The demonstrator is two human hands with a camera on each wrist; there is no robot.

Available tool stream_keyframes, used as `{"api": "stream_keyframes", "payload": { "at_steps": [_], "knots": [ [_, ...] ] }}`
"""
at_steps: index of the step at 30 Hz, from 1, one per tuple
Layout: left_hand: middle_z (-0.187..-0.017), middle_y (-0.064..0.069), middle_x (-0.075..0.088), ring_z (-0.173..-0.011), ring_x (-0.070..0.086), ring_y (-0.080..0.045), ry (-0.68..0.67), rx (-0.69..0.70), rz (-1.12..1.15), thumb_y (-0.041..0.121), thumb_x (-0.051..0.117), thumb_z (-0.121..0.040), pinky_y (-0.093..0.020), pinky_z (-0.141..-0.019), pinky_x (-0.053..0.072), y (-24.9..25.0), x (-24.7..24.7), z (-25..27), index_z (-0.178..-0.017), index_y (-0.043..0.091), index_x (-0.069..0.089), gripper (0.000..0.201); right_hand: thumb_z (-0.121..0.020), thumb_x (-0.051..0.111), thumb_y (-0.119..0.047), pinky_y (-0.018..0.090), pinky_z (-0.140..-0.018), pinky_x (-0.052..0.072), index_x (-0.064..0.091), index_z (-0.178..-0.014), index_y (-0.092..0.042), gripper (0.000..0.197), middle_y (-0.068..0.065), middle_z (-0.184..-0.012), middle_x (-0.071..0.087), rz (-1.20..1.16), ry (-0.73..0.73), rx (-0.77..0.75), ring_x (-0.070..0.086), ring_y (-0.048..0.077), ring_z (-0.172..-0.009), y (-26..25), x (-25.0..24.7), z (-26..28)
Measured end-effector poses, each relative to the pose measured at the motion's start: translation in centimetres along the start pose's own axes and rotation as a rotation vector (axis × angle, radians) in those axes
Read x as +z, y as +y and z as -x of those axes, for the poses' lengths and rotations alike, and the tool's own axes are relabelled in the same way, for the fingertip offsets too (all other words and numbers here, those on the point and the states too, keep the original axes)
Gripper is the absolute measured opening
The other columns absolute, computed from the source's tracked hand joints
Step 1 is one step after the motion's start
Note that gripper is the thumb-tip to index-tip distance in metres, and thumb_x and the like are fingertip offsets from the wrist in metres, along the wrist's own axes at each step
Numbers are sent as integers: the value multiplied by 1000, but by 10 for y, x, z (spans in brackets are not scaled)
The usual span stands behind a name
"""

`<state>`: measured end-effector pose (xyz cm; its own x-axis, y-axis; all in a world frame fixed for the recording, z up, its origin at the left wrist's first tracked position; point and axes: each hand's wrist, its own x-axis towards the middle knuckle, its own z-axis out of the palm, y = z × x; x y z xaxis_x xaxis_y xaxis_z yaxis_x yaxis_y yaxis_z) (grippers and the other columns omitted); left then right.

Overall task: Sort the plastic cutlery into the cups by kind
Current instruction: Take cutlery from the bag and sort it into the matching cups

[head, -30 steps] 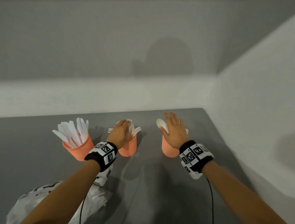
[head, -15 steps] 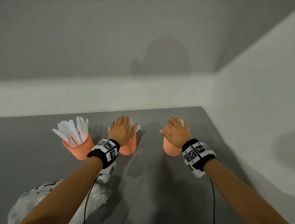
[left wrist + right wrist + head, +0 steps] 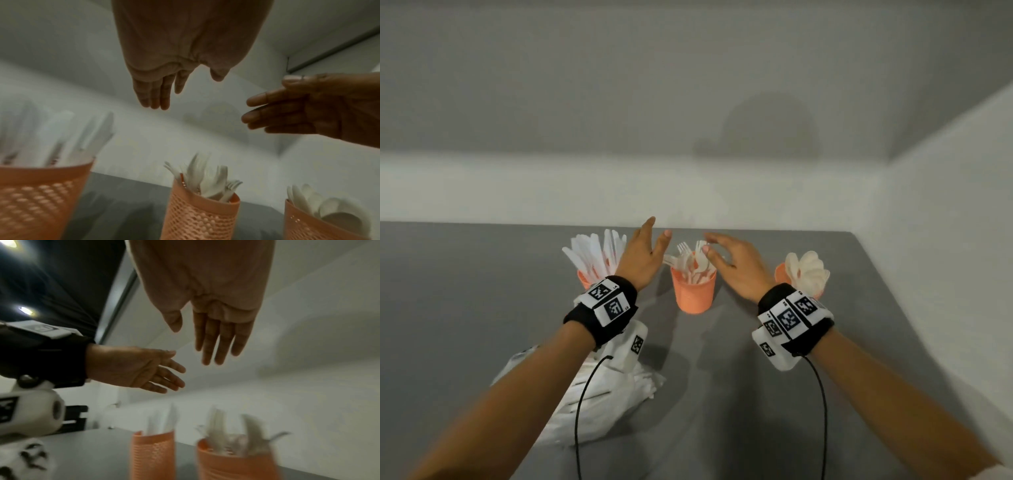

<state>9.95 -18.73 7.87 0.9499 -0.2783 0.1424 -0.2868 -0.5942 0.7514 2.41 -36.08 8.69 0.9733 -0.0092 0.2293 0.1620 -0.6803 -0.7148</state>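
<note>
Three orange mesh cups stand in a row on the grey table (image 3: pixel 465 308). The left cup (image 3: pixel 585 279) holds white knives (image 3: pixel 595 253), the middle cup (image 3: pixel 693 291) holds white forks (image 3: pixel 688 260), the right cup (image 3: pixel 782 274) holds white spoons (image 3: pixel 808 270). My left hand (image 3: pixel 640 253) hovers just left of the forks, fingers straight, empty. My right hand (image 3: pixel 736 263) hovers just right of them, fingers straight, empty. The wrist views show both palms (image 3: pixel 185 48) (image 3: pixel 209 288) bare above the fork cup (image 3: pixel 201 216) (image 3: pixel 236 462).
A crumpled white plastic bag (image 3: pixel 599 394) lies on the table under my left forearm. White walls close the table at the back and along the right edge. Cables hang from both wrist cameras.
Both hands lifted off the fork cup and the spoon cup and now flank the fork cup. The head view shifted, so the cups sit further right.
</note>
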Motion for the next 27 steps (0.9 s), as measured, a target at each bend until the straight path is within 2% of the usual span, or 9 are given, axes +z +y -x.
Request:
{"api": "stream_keyframes", "payload": {
  "at_steps": [4,7,9,13,15,17,21,24,27],
  "knots": [
    [-111,-11,58,-99,54,-21,40,-52,64,22,45,-96,-23,-85,38,-26,-44,29,-123,6,48,32,-89,57,-7,20,-82,49,67,-108,-5,21,14,-96,71,-266,-151,-61,67,20,-87,-55,55,7],
    [-90,-4,57,-83,53,-19,62,-69,77,10,53,-91,-11,-67,41,-57,-75,55,-97,10,52,6,-88,59,-4,17,-71,48,66,-104,1,19,22,-94,69,-316,-378,-103,60,19,-73,-89,96,20],
    [-86,-4,58,-77,54,-19,80,-95,83,7,57,-88,-10,-63,40,-77,-91,73,-90,9,51,6,-87,60,-7,13,-67,46,67,-103,3,20,21,-95,70,-267,-524,-140,61,19,-70,-105,124,31],
    [-83,-1,60,-76,56,-17,83,-165,78,12,61,-86,-23,-71,45,-106,-113,104,-79,12,54,10,-88,54,-12,23,-79,45,70,-100,-2,23,13,-102,71,51,-668,-239,64,22,-92,-112,171,49],
    [-93,-3,62,-85,57,-16,53,-197,-7,18,62,-85,-30,-81,44,-119,-122,118,-67,18,58,19,-91,49,-15,31,-90,45,66,-110,-1,29,14,-114,67,198,-691,-195,60,26,-106,-107,191,51],
    [-109,-4,58,-100,55,-17,-5,-215,-128,21,62,-85,-25,-86,37,-129,-125,130,-61,23,62,24,-93,47,-20,35,-95,44,61,-116,2,34,18,-120,62,330,-692,-117,55,32,-113,-101,206,48],
    [-136,-10,44,-129,39,-24,-184,-321,-358,23,57,-89,-30,-105,30,-150,-119,150,-103,16,70,20,-94,46,-28,38,-100,41,54,-117,0,37,16,-127,55,470,-678,-22,50,31,-119,-96,223,39],
    [-138,-13,38,-125,45,-28,-274,-417,-341,17,52,-91,-30,-106,31,-155,-112,159,-129,20,52,38,-95,48,-26,37,-104,38,46,-127,1,42,17,-136,48,459,-720,65,46,31,-125,-97,234,33],
    [-133,-14,44,-122,47,-28,-285,-415,-316,2,45,-90,-27,-102,34,-155,-111,161,-135,19,46,48,-91,52,-28,35,-102,38,44,-130,0,49,16,-136,49,412,-759,141,47,30,-124,-98,240,25]
  ]
}}
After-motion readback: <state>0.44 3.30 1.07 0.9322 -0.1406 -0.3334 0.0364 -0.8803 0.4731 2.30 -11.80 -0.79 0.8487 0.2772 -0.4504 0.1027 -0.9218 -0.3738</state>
